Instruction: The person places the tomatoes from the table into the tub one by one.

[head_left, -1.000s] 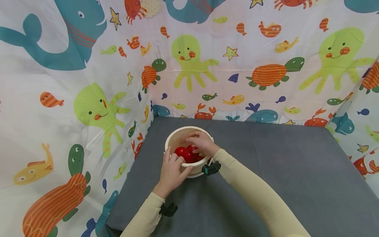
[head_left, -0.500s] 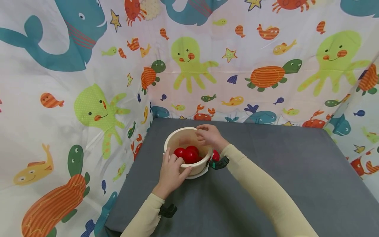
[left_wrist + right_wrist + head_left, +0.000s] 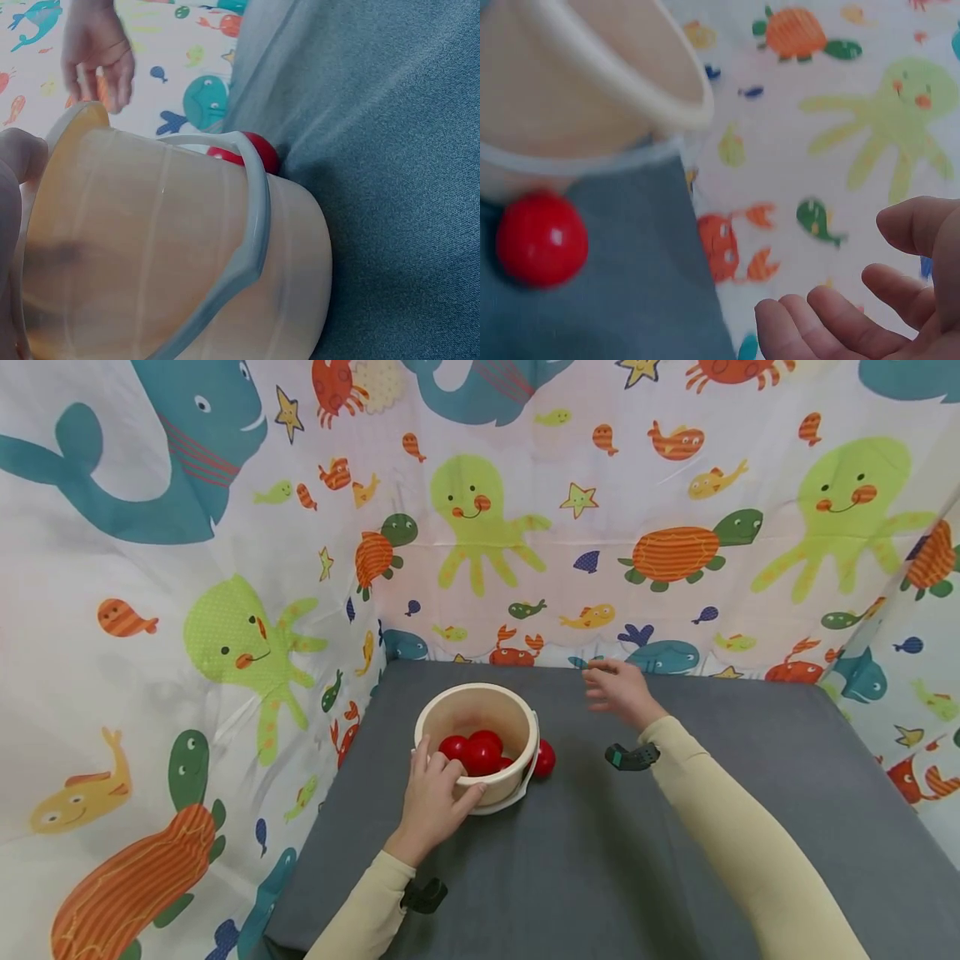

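Note:
A cream plastic bucket (image 3: pixel 501 791) stands on the grey cloth, with several glossy red balls (image 3: pixel 482 756) inside. My left hand (image 3: pixel 429 802) grips its near left rim, fingers over the edge and thumb along the front. One more red ball (image 3: pixel 546 760) lies on the cloth against the bucket's right side, beside the lowered pale handle (image 3: pixel 257 202). To the right of the bucket, my right hand (image 3: pixel 622 693) hovers with nothing in it. Its fingers (image 3: pixel 847 322) are loosely bent and apart in the right wrist view.
The grey cloth (image 3: pixel 720 810) covers the table, stretching far to the right and toward the front. Behind and to the left hangs a white curtain (image 3: pixel 570 635) printed with sea animals, meeting the table's back edge.
My right hand has come out of the bucket and moved right, past its rim, holding nothing. This uncovers the ball beside the bucket. My left hand stays on the rim.

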A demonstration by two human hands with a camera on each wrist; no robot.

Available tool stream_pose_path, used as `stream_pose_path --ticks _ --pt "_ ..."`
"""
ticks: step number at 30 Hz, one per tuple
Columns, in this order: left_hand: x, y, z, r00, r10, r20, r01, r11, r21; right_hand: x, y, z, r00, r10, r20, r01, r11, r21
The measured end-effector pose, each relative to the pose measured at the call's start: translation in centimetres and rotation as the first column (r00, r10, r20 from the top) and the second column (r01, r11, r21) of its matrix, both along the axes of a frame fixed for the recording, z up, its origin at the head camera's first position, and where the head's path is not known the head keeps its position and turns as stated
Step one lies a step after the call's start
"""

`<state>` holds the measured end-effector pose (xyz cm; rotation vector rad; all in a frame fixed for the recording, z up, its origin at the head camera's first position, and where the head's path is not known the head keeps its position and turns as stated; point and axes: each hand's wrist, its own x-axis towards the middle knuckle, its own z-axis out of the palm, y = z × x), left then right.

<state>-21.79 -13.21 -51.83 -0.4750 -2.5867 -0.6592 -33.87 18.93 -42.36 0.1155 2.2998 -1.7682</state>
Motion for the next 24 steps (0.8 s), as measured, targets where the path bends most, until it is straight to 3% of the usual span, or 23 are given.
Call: stream_pose_path --ticks 5,11,17,24 --pt "0.1 -0.1 0.0 1.0 0.003 -0.008 -0.003 1.0 -0.006 0.4 2.6 -2.0 1.0 -0.015 0.014 0.014 0.999 0.038" --pt "0.1 -0.1 -0.2 1.0 0.0 -0.03 0.0 1.0 -0.01 1.0 3.6 -5.3 0.998 -0.035 0.058 0.033 0.999 0.035" --pt "0.0 0.0 -0.2 1.0 -0.004 -0.028 0.004 1.0 -0.011 1.2 2.9 -8.5 0.995 -0.04 0.092 0.035 0.998 0.056" --pt "-0.1 -0.1 0.0 1.0 -0.005 -0.029 0.005 1.0 -0.013 1.1 0.6 -11.8 0.986 -0.047 0.157 0.049 0.999 -0.011"
